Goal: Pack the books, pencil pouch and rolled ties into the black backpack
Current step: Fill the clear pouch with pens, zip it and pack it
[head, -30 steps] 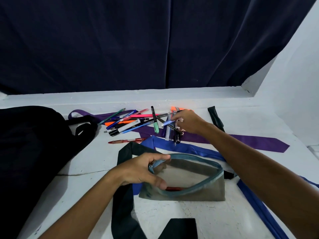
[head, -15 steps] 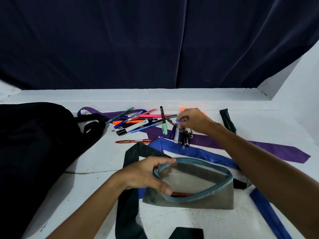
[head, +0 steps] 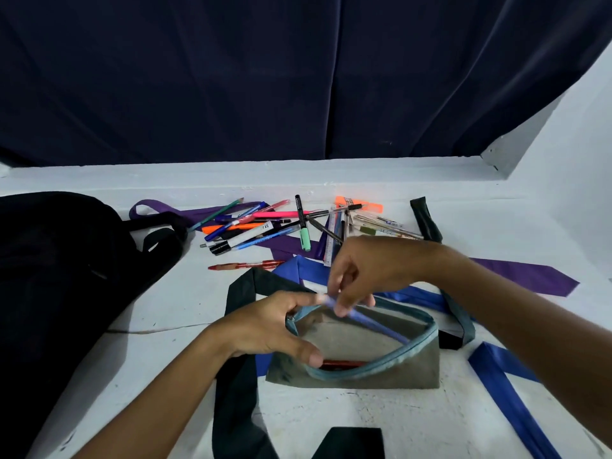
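Observation:
A grey pencil pouch with a light-blue zip rim lies open on the white table, a red pen inside it. My left hand grips the pouch's left rim and holds the mouth open. My right hand pinches a blue pen whose far end slants down into the pouch. The black backpack lies at the left. A pile of pens and markers lies behind the pouch. Purple, blue and black ties lie unrolled around the pouch.
A dark curtain hangs behind the table's raised back ledge. A white wall closes the right side. A loose red pen lies between the pile and the pouch.
My right hand left the pen pile and came toward me with a blue pen, whose tip is now inside the pouch's mouth. My left hand kept its hold on the rim.

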Tool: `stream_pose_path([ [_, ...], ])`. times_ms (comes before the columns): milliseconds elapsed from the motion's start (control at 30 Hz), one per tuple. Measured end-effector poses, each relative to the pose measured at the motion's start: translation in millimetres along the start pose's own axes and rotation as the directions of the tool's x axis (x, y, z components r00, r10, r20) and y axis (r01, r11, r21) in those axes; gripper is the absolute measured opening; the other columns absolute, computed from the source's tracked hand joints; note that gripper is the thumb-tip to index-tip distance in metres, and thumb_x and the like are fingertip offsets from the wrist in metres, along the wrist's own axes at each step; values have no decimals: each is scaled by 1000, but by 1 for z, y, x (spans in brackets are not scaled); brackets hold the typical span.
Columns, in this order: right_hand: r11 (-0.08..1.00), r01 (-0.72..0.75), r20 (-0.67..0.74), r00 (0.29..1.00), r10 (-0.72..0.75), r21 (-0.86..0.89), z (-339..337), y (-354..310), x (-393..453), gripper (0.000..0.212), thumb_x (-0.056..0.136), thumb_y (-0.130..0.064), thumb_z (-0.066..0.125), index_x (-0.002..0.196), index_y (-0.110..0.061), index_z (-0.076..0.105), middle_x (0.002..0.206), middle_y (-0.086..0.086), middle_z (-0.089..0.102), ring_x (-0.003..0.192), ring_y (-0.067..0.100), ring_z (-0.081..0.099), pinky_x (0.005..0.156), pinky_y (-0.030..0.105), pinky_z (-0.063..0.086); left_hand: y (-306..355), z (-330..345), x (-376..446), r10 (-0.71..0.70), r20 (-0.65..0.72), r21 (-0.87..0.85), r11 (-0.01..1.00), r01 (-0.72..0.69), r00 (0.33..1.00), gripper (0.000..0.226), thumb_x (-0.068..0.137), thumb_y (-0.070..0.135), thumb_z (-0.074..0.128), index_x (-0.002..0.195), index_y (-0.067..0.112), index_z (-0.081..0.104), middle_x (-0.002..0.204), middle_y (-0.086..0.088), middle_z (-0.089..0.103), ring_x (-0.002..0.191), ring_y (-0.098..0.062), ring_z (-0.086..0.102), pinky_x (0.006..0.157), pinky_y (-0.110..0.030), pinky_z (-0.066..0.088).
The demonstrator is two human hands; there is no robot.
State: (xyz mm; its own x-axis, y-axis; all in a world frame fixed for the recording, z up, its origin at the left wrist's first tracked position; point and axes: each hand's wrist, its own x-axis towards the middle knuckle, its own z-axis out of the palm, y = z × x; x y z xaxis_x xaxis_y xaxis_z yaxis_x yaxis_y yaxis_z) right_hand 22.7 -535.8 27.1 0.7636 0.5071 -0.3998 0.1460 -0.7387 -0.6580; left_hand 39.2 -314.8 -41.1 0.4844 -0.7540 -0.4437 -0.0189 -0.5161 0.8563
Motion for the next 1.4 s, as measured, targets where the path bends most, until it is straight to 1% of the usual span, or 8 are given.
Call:
stream_pose_path([
  [100,993,-95,-75,993,90,-69,-15,11,8,12,87,-24,69,87,-14,76,78,2,73,55,8,65,64,32,49,1,1,0,-7,-7,20,1000,7,1000,100,57,28,91,145,24,44,136,19,54,124,5,51,106,-21,41],
  [300,969,-213,-456,855,247,126,-43,69,66,16,84,3,57,77,0,71,60,-1,66,45,7,63,41,20,36,5,2,-3,-40,-8,5,999,40,999,89,68,8,85,144,27,43,132,25,50,118,13,48,97,-8,39],
  [400,957,-261,-482,827,288,126,-40,87,101,17,85,-9,67,71,1,67,74,11,71,56,14,64,53,25,51,5,2,-2,-44,-3,-5,999,44,999,90,68,8,86,145,26,42,132,26,50,119,11,49,98,-9,39],
  [533,932,-363,-497,811,309,-13,-36,91,126,32,78,-32,78,79,-2,66,80,14,68,71,25,61,64,30,46,3,2,-2,-56,-12,-23,998,56,998,93,66,11,88,145,27,43,135,20,52,125,0,50,107,-21,40],
  [800,945,-323,-403,858,317,56,-40,88,116,27,84,-15,72,64,-4,58,62,9,56,61,22,52,53,24,37,4,5,-4,-71,-27,-42,997,70,997,87,69,2,83,143,25,44,127,25,55,115,13,52,95,-10,42],
  [1100,909,59,-320,944,83,412,-22,31,17,8,89,-9,66,83,-6,62,63,0,66,53,10,58,46,19,38,3,4,-1,-56,7,-39,998,56,998,92,65,6,87,143,25,42,133,19,53,118,9,53,96,-11,43],
  [1300,981,-75,43,996,84,-178,4,10,-3,12,83,-19,73,77,-10,69,71,3,68,58,7,56,55,19,41,1,0,1,-46,8,-7,999,46,999,106,48,39,95,142,29,47,136,17,54,129,-4,49,108,-23,39],
  [1400,954,-126,126,978,165,-274,5,9,1,10,83,-23,74,80,-13,73,75,1,71,61,7,58,53,16,41,4,-1,-1,-63,8,27,998,63,998,115,36,52,93,140,37,46,137,23,50,129,0,47,110,-24,38],
])
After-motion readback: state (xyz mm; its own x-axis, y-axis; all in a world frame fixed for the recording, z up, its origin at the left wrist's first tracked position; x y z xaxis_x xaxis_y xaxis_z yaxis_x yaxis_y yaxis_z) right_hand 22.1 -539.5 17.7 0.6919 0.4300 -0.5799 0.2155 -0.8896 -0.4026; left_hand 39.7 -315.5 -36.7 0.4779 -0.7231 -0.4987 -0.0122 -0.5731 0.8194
